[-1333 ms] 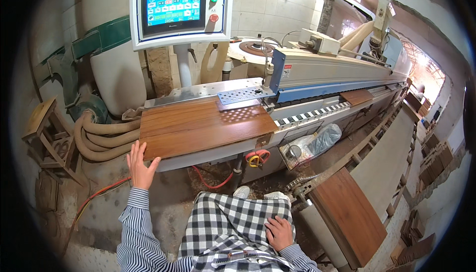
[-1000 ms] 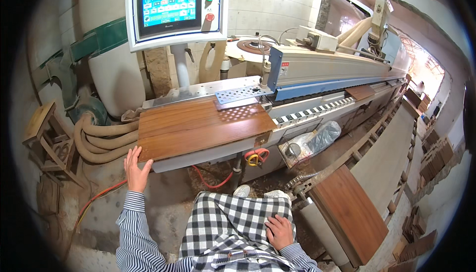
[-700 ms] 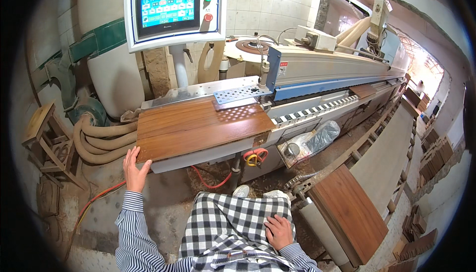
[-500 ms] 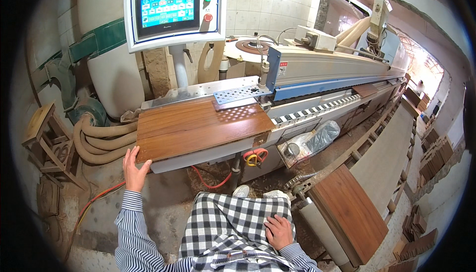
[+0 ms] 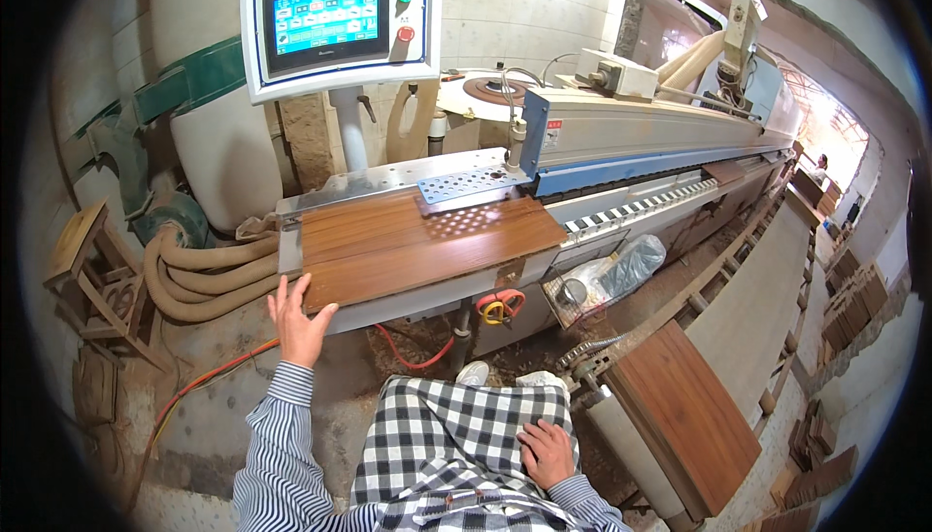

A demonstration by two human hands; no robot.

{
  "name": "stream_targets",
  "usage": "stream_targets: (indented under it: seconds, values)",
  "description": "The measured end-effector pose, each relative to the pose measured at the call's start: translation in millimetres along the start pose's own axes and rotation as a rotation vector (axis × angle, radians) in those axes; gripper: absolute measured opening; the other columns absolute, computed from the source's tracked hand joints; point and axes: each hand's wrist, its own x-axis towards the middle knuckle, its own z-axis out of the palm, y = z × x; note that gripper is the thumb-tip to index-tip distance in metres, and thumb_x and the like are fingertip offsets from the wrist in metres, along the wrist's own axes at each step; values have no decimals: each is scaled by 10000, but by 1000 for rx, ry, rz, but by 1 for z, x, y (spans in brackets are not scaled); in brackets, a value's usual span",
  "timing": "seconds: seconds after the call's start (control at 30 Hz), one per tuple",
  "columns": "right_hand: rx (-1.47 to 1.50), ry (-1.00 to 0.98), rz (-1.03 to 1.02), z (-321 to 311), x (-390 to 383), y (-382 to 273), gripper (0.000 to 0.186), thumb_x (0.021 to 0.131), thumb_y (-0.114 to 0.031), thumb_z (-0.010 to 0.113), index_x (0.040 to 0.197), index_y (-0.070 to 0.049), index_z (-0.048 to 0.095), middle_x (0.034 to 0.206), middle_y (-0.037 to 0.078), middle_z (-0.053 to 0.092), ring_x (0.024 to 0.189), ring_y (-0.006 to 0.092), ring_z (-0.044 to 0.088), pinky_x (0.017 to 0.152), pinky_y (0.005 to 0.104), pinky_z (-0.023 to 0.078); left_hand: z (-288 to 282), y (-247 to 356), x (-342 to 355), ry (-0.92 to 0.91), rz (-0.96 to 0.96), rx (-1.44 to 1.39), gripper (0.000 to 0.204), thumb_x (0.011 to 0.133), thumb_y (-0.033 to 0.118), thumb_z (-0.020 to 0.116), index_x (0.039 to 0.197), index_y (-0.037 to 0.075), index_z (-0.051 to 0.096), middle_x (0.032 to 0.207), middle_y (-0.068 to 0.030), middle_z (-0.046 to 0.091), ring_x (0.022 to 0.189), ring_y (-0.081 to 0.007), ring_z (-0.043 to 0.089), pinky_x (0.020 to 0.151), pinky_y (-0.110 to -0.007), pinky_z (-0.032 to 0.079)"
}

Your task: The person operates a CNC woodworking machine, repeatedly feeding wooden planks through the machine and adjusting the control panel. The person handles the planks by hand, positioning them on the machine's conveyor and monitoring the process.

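A reddish-brown wood-grain panel (image 5: 408, 250) lies flat on the infeed table of a long edge banding machine (image 5: 641, 139). Its far right part runs beneath a blue perforated plate (image 5: 466, 185). At the panel's near left corner is my left hand (image 5: 299, 323), fingers spread, fingertips against the edge. My right hand (image 5: 547, 452) rests on my black-and-white checked apron (image 5: 437, 435), fingers loosely apart and holding nothing.
A control screen (image 5: 327, 22) stands behind the table. To my right, another brown panel (image 5: 684, 415) lies on a roller conveyor (image 5: 752, 338). Ribbed hoses (image 5: 209, 280) and a wooden stool (image 5: 92, 270) are on the left. A red hose (image 5: 413, 357) hangs below.
The panel has slid to the right along the machine, baring a strip of table at its left end. My left hand has moved right with it. My right hand has stayed put.
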Motion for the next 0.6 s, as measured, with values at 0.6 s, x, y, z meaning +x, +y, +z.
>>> stream_targets:
  seconds: [0.6]
  values:
    - [-586, 5, 162, -62, 67, 167, 406, 772, -94, 596, 1175, -49, 584, 1316, 122, 537, 1252, 348, 450, 1073, 473, 332, 52, 3, 2, 74, 410, 127, 447, 842, 292, 648, 1239, 101, 576, 1286, -52, 591, 1200, -221, 521, 1080, -450, 273]
